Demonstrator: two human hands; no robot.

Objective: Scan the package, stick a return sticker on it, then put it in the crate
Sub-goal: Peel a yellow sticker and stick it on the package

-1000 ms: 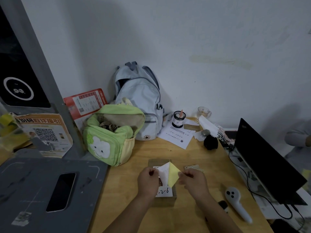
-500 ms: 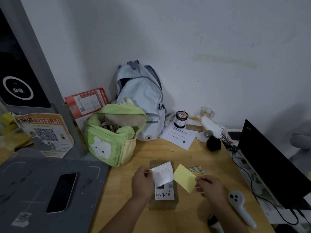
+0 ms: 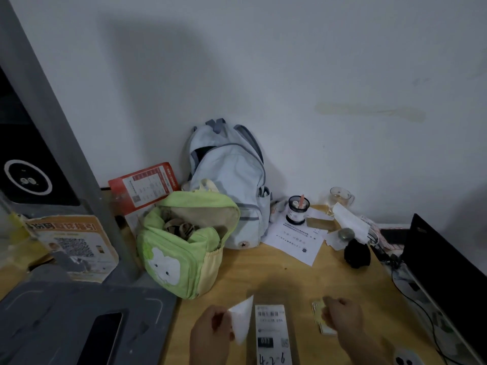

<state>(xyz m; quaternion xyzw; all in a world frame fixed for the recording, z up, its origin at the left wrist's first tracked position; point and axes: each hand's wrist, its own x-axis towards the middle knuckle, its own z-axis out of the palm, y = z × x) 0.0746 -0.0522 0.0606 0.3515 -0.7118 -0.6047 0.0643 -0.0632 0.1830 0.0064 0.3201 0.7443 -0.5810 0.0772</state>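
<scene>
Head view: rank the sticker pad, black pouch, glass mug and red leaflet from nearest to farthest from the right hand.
1. Sticker pad, touching the right hand.
2. Black pouch, beyond it, slightly right.
3. Glass mug, at the back wall.
4. Red leaflet, far back left.

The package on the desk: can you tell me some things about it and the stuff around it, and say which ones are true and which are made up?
1. The package lies between the two hands. True.
2. The left hand pinches a white sticker. True.
3. The green bag is zipped shut. False: it gapes open at the top.
4. The right hand holds the phone. False: the phone lies on the grey tray, far left.
5. The backpack leans against the wall. True.
</scene>
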